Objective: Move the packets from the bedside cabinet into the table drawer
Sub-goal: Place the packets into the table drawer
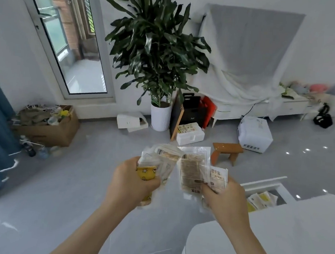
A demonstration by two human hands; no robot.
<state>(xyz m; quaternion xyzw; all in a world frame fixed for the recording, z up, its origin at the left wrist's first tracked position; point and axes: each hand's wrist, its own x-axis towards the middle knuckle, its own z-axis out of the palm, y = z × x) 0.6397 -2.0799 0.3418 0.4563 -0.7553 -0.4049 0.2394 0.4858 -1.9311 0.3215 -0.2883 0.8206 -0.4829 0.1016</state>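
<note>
Left hand (132, 181): fingers curled round a fanned bunch, with a yellow packet (145, 172) in front and clear packets (162, 156) sticking up behind it.
Right hand (224, 201): thumb and fingers pinch a brown packet (192, 167) and a white packet (218, 176) by their lower ends.
Where the packets are: both bunches are held in the air above the floor (70, 189), left of the desk (294, 223); the 2 bunches nearly touch.
Drawer (265, 186): pulled open beyond the desk's far edge, with other packets (260, 200) already lying inside.
Risk 1: each hand grips several glossy packets by 1 end only, so a loose one could slide out and land on the floor.
Risk 2: the drawer lies right of both hands, so the left hand has to cross over and may knock the right bunch.
Risk 3: the drawer looks partly filled; if both bunches are dropped in together, some may hang over its front and jam when it closes.
</note>
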